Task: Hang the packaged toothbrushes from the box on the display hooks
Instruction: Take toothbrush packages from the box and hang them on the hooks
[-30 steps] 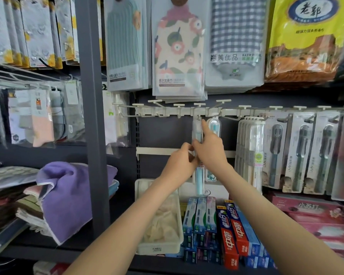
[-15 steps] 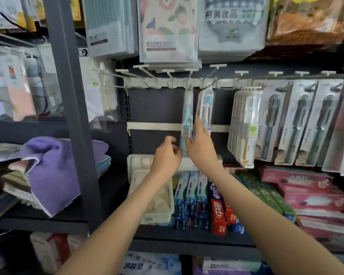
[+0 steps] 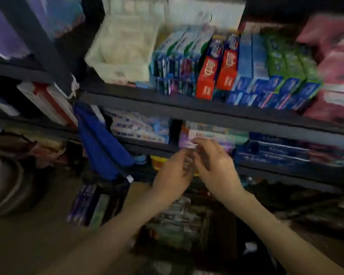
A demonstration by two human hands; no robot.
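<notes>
Frame heavily blurred. My left hand point(image 3: 173, 175) and right hand point(image 3: 216, 169) are close together at centre, fingertips almost meeting. Right fingers are relaxed, nothing in them. Left fingers are curled; cannot tell if they pinch anything. Near, under my wrists: dark box point(image 3: 179, 221) of blurred packs, contents unreadable. Far: toothpaste cartons point(image 3: 226, 64) on the shelf point(image 3: 246, 114), white basket point(image 3: 123, 50) to their left.

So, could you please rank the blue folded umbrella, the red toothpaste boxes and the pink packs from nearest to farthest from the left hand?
1. Blue folded umbrella, just left of the left hand.
2. Red toothpaste boxes, shelf above.
3. Pink packs, far upper right.
</notes>
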